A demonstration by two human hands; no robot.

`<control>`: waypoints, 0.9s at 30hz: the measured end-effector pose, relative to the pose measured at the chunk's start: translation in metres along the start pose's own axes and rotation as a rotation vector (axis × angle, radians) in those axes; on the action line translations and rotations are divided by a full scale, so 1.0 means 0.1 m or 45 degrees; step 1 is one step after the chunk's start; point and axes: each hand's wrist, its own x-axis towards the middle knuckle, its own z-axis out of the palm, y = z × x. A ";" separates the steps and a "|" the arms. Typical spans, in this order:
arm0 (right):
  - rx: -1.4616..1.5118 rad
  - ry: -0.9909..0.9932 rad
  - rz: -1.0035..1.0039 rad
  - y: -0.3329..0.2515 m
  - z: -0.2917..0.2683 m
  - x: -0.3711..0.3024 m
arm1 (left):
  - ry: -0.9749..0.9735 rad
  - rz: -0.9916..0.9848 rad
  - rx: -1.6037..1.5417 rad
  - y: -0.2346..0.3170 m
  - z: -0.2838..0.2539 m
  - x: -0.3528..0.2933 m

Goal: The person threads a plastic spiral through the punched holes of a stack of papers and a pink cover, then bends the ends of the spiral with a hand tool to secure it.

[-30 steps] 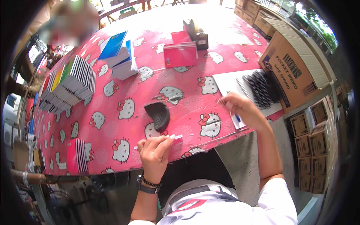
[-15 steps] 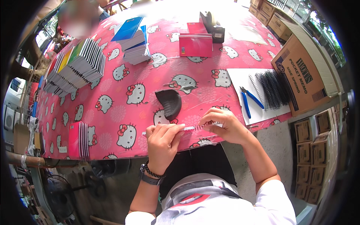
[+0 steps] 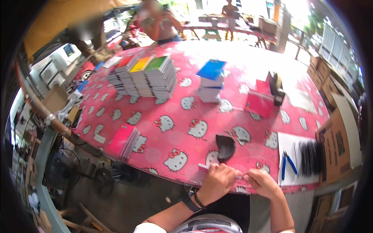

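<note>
At the table's near edge, my left hand [image 3: 220, 180] is closed round a small notebook [image 3: 203, 167], seen edge-on, with only its end showing past the fingers. Close beside it, my right hand [image 3: 265, 183] pinches at the notebook's bound edge, where a dark spiral wire showed half a second ago; blur and fingers hide most of it now. Just beyond my hands lies a black curved rest [image 3: 226, 148]. To the right, blue-handled cutters [image 3: 289, 165] and a bunch of black spiral wires [image 3: 311, 157] lie on a white sheet [image 3: 285, 145].
Stacked spiral notebooks [image 3: 155, 79] stand far left, with blue-covered ones [image 3: 211, 73] beside them. Pink notebooks [image 3: 122, 139] lie near left. A pink box [image 3: 259, 104] and black tape dispenser [image 3: 276, 89] stand far right; a carton [image 3: 336, 143] borders the right edge. Another person [image 3: 165, 25] is beyond the table.
My view has lifted and turned left, so the table's things appear lower and further right. Both hands stay together at the notebook, the right fingers closer to the left hand.
</note>
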 end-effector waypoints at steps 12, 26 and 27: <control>0.082 -0.079 0.156 0.13 -0.15 0.63 | -0.061 0.021 0.129 -0.09 0.09 -0.16; -0.438 -0.207 -0.108 0.35 0.27 1.26 | 0.145 0.074 0.055 -0.12 0.05 -0.16; -0.397 -0.163 -0.121 0.38 0.31 1.22 | 0.096 0.065 0.055 -0.13 0.05 -0.19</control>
